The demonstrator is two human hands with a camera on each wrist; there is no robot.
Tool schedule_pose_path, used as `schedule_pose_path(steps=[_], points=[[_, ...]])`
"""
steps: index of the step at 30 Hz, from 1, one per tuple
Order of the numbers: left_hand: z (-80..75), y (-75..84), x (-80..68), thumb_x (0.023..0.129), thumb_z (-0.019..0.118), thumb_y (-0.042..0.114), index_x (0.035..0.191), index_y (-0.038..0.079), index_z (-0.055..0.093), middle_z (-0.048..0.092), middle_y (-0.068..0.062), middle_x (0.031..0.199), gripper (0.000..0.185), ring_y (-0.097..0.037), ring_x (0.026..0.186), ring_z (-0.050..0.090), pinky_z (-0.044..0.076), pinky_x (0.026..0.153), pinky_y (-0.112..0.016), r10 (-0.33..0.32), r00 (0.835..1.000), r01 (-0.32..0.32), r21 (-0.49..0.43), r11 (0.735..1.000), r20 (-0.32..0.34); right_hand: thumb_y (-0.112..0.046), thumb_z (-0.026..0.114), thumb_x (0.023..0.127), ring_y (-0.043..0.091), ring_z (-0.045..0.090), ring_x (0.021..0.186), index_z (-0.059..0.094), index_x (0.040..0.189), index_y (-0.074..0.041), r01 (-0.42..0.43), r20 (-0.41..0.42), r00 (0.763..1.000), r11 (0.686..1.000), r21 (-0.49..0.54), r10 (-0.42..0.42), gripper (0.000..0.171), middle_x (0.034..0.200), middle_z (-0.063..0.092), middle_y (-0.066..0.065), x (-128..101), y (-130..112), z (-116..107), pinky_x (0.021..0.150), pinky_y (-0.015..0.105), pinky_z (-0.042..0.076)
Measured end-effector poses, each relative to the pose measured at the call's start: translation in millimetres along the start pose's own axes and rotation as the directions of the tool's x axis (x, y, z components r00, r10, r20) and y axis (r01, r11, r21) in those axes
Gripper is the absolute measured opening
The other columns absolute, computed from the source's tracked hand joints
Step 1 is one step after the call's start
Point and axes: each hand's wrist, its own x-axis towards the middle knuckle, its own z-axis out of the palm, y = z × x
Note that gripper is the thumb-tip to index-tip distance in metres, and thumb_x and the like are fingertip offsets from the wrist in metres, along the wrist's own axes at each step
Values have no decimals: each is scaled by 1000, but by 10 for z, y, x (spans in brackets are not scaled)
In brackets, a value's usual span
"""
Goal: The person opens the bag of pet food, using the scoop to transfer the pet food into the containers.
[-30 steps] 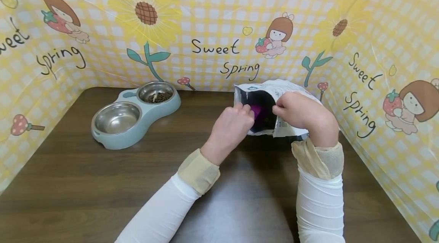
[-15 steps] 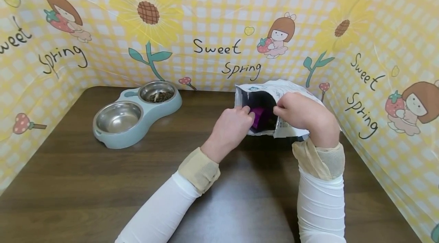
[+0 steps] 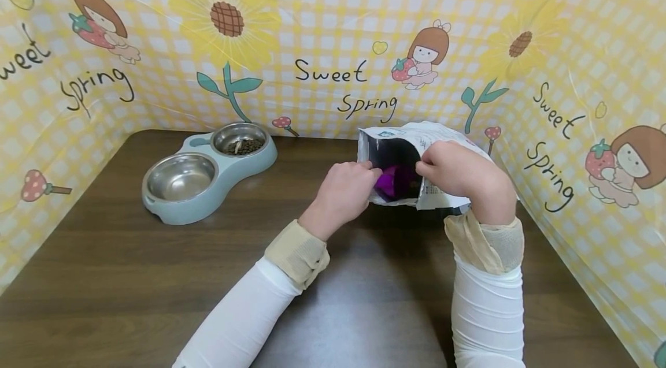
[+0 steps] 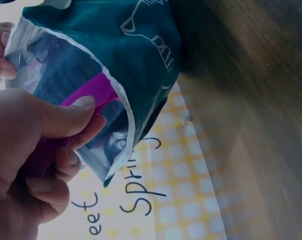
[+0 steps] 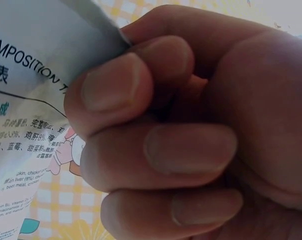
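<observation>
A white and teal pet food bag (image 3: 442, 197) lies at the back right with its dark mouth facing me. My left hand (image 3: 343, 192) is at the left side of that mouth. In the left wrist view its thumb and fingers grip a purple scoop (image 4: 97, 90), whose far end sits within the opening. The scoop (image 3: 387, 182) also shows purple in the head view. My right hand (image 3: 463, 174) pinches the mouth's right edge. Close up in the right wrist view, the right hand's fingers (image 5: 156, 155) are curled at the printed edge of the bag (image 5: 26, 95).
A pale blue double pet bowl (image 3: 229, 174) stands at the back left. Brown kibble (image 3: 244, 147) lies in its rear steel bowl; the front steel bowl (image 3: 182, 177) shows bare metal. A yellow checked cloth (image 3: 322, 27) walls the brown table (image 3: 171, 275) at the back and sides.
My left hand has drawn slightly left and back from the bag's mouth, and more of the purple scoop shows. The right hand keeps its hold on the bag's edge.
</observation>
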Motion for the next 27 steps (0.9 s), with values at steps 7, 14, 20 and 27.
schedule_pose_path(steps=[7,14,20,27], points=[[-9,-66,-21,100,74,16,109,12,79,79,-6,103,11,-31,89,80,64,73,-49,-53,998,57,-108,993,44,-17,54,107,14,40,59,42,57,-19,2,-2,1000,1000,9,-2,51,58,34,-7,-11,3,1,62,31,38],[-7,-104,-46,101,76,22,103,9,76,78,-7,98,13,-32,83,77,63,72,-51,-88,995,96,-186,978,51,-17,53,107,13,39,58,42,57,-20,0,5,1000,1000,22,0,51,58,34,-7,-16,16,7,61,31,37],[21,-118,-54,102,71,21,100,10,71,76,-5,98,11,-29,83,76,62,72,-49,-111,991,124,-210,970,73,-16,53,106,13,37,58,40,57,-20,4,1,1000,1000,22,-4,51,59,32,-7,-22,16,2,61,31,37],[49,-122,-53,104,74,37,99,11,69,77,-6,97,27,-28,84,77,62,73,-48,-147,986,161,-200,967,82,-16,52,106,13,37,57,41,56,-20,11,1,1000,1000,28,-11,51,58,32,-7,-18,14,-7,61,31,36]])
